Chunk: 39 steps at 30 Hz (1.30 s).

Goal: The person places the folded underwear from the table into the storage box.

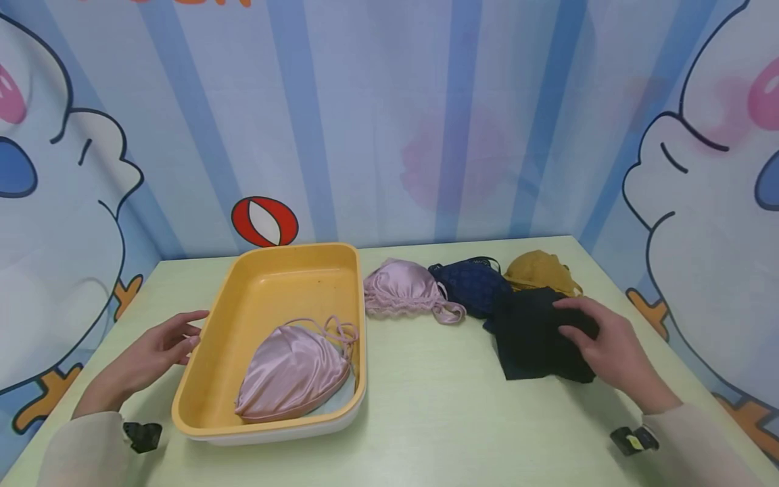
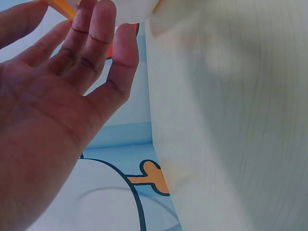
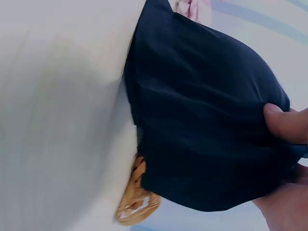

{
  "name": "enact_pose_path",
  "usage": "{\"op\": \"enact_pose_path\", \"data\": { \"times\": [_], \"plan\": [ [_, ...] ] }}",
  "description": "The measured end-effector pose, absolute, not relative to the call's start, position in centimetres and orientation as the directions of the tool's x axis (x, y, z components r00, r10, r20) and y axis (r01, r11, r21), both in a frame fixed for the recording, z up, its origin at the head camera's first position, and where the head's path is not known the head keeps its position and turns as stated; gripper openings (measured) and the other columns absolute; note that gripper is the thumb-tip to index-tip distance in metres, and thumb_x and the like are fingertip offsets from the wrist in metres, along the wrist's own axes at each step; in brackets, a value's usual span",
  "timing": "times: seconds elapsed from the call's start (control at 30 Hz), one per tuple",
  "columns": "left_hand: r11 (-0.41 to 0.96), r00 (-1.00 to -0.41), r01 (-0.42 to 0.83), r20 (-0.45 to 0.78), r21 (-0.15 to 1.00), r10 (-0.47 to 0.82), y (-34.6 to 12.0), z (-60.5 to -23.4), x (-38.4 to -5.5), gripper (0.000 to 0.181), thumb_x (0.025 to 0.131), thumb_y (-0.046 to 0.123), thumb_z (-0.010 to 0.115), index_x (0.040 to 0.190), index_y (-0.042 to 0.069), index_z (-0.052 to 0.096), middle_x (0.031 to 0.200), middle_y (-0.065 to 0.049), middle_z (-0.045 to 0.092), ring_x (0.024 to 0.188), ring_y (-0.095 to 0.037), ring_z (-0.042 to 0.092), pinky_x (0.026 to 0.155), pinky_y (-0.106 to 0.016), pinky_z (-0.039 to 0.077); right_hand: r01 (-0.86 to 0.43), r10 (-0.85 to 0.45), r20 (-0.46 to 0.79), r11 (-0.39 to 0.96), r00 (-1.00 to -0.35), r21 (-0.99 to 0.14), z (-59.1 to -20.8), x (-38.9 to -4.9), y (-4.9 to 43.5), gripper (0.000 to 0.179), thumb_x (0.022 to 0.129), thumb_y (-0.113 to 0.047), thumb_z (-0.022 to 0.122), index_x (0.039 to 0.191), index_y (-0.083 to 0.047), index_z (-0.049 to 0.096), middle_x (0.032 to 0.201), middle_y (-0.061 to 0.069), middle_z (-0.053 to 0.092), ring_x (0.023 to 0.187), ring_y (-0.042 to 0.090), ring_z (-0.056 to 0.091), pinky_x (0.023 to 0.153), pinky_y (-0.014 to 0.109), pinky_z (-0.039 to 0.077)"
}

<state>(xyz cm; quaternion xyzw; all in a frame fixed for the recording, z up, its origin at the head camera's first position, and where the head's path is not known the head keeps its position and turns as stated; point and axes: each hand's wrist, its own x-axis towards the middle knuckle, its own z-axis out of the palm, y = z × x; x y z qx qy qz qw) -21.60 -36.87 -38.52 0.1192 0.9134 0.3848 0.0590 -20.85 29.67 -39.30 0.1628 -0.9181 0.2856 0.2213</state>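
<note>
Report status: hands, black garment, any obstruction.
Right hand grips black garment, outside tub. Left hand beside tub. Nearest clutter: navy bra, yellow bra, just behind.

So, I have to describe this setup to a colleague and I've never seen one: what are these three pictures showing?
There's no machine here: these are a person's two bare hands. The wide picture comes from a camera on their head, looking forward and down; the other two come from cameras worn on each wrist.

On the pale table stands a yellow tray with a pink satin garment inside. To its right lie a lace-trimmed pink bra, a navy one and a mustard one.

The right hand pinches a black garment. The left hand is open beside the tray, holding nothing.
</note>
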Motion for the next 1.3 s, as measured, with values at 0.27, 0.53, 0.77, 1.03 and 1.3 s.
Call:
{"op": "enact_pose_path", "data": {
  "times": [0.27,0.53,0.77,1.03,1.3],
  "plan": [
    [0.676,-0.966,0.170,-0.015,0.717,0.259,-37.0,-38.5,-21.5,0.055,0.100,0.027,0.049,0.145,0.003,0.030,0.117,-0.019,0.056,0.093,-0.016,0.059,0.073,-0.030,0.053,-0.531,-0.200,0.634,0.754,-0.747,-0.388,-37.5,-20.4,27.7,0.048,0.074,0.010,0.074,0.116,-0.011,0.062,0.113,0.005,0.062,0.106,0.026,0.057,0.093,0.017,0.036],
    [0.684,-0.968,0.168,-0.012,0.710,0.251,-36.8,-38.6,-21.5,0.055,0.099,0.028,0.050,0.144,0.002,0.031,0.116,-0.018,0.056,0.094,-0.021,0.059,0.073,-0.029,0.053,-0.616,-0.233,0.697,0.696,-0.679,-0.368,-36.0,-20.1,25.5,0.050,0.071,0.014,0.075,0.115,-0.008,0.063,0.111,0.004,0.063,0.103,0.023,0.058,0.090,0.009,0.035],
    [0.689,-0.966,0.186,0.003,0.701,0.258,-36.8,-38.7,-21.5,0.054,0.100,0.026,0.050,0.143,0.000,0.032,0.114,-0.019,0.057,0.092,-0.019,0.059,0.072,-0.029,0.053,-0.668,-0.254,0.718,0.642,-0.648,-0.376,-35.1,-19.9,23.6,0.052,0.071,0.013,0.075,0.117,-0.007,0.063,0.112,0.004,0.062,0.105,0.021,0.056,0.091,0.014,0.038],
    [0.675,-0.962,0.203,0.017,0.710,0.271,-36.5,-38.6,-21.5,0.052,0.100,0.023,0.050,0.142,-0.002,0.033,0.113,-0.019,0.057,0.090,-0.017,0.060,0.071,-0.030,0.053,-0.732,-0.273,0.768,0.588,-0.579,-0.343,-33.9,-20.2,21.4,0.060,0.069,0.011,0.078,0.123,-0.007,0.062,0.113,0.007,0.063,0.102,0.023,0.058,0.091,0.014,0.039],
    [0.684,-0.964,0.205,0.022,0.700,0.266,-36.5,-38.6,-21.6,0.052,0.100,0.025,0.050,0.142,-0.001,0.034,0.111,-0.018,0.057,0.090,-0.019,0.060,0.071,-0.029,0.053,-0.779,-0.294,0.796,0.540,-0.529,-0.319,-33.1,-20.5,19.2,0.062,0.068,0.009,0.079,0.125,-0.008,0.061,0.106,0.005,0.065,0.094,0.018,0.058,0.084,0.019,0.043]
  ]
}}
